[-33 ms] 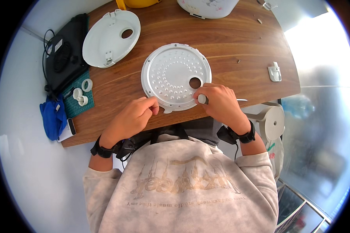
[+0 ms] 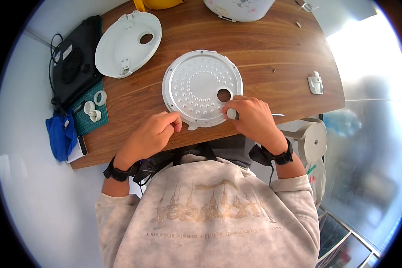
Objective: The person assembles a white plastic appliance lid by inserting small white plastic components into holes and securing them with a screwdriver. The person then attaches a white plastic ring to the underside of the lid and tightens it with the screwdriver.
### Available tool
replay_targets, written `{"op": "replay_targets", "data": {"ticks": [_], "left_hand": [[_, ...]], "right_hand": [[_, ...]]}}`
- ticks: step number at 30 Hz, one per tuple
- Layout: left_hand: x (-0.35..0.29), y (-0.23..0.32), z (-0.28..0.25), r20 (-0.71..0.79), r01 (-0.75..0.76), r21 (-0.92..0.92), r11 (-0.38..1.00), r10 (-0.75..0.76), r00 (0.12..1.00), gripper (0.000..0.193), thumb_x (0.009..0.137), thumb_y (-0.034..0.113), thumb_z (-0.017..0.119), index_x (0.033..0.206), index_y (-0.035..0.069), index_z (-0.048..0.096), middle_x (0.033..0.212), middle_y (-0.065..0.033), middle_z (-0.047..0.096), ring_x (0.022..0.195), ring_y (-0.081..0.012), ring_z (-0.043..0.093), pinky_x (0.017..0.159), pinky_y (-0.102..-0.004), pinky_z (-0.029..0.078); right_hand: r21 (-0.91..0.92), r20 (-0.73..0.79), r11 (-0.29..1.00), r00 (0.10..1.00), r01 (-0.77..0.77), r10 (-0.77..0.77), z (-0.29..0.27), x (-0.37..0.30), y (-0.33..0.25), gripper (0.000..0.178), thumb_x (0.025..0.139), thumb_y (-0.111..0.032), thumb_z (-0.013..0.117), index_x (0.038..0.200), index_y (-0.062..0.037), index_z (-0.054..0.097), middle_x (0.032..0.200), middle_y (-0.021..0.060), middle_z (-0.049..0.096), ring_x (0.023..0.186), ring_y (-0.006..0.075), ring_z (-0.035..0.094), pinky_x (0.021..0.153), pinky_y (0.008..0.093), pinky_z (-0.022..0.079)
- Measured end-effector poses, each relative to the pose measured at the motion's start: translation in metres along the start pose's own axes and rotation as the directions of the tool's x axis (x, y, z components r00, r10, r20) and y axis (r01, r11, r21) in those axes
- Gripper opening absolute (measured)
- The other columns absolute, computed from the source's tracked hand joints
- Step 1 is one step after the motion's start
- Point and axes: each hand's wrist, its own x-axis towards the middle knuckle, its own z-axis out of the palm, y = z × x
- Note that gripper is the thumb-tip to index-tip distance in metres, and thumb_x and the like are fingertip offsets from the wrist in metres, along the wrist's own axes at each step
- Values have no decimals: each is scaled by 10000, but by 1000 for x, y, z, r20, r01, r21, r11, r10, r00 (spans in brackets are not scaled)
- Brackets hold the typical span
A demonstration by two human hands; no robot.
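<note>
A round silver-grey inner lid plate (image 2: pixel 201 71) with rows of raised dimples lies on the table in front of me. A round hole (image 2: pixel 224 95) opens near its right edge, and small screws sit around the rim. My right hand (image 2: pixel 253 119) is closed around a screwdriver (image 2: pixel 232 114); its grey handle end sticks out by the thumb and its thin shaft emerges on the far side, to the right. The fingers rest at the plate's lower right rim. My left hand (image 2: pixel 154 131) is curled with fingertips pinched at the lower left rim; what they hold, if anything, is hidden.
A white round cover (image 2: pixel 129 44) with a hole lies at the far left. Beside it are a black device (image 2: pixel 78 58), a green cutting mat (image 2: pixel 91 120) with white rings (image 2: pixel 100 98), and a blue cloth (image 2: pixel 61 136). A white latch piece (image 2: pixel 315 83) lies right; a white container (image 2: pixel 239 9) stands behind.
</note>
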Motion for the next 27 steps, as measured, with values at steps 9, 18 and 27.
{"op": "replay_targets", "data": {"ticks": [9, 18, 27], "left_hand": [[-2, 1, -4, 5, 76, -40, 996, -76, 997, 105, 938, 37, 518, 952, -12, 611, 886, -166, 705, 860, -299, 683, 768, -374, 516], [5, 16, 2, -92, 121, -68, 990, -127, 988, 120, 906, 76, 731, 984, 2, 680, 864, -81, 767, 855, -151, 736, 812, -291, 555], [14, 8, 13, -168, -112, 115, 987, 130, 977, 106, 846, 48, 766, 948, 28, 748, 912, -68, 724, 794, -174, 671, 738, -289, 549]], "right_hand": [[-9, 0, 999, 999, -35, 35, 1, 1, -5, 101, 805, -96, 771, 905, -101, 760, 928, 86, 730, 798, 338, 678, 709, 421, 525], [-5, 10, 999, 999, -41, 41, 1, 1, -6, 85, 814, -130, 784, 894, -120, 756, 907, 84, 729, 778, 329, 678, 694, 420, 522], [2, -22, 1000, 1000, -15, 15, 3, 2, -3, 88, 815, -138, 785, 897, -120, 758, 901, 88, 731, 772, 329, 678, 689, 419, 522]]}}
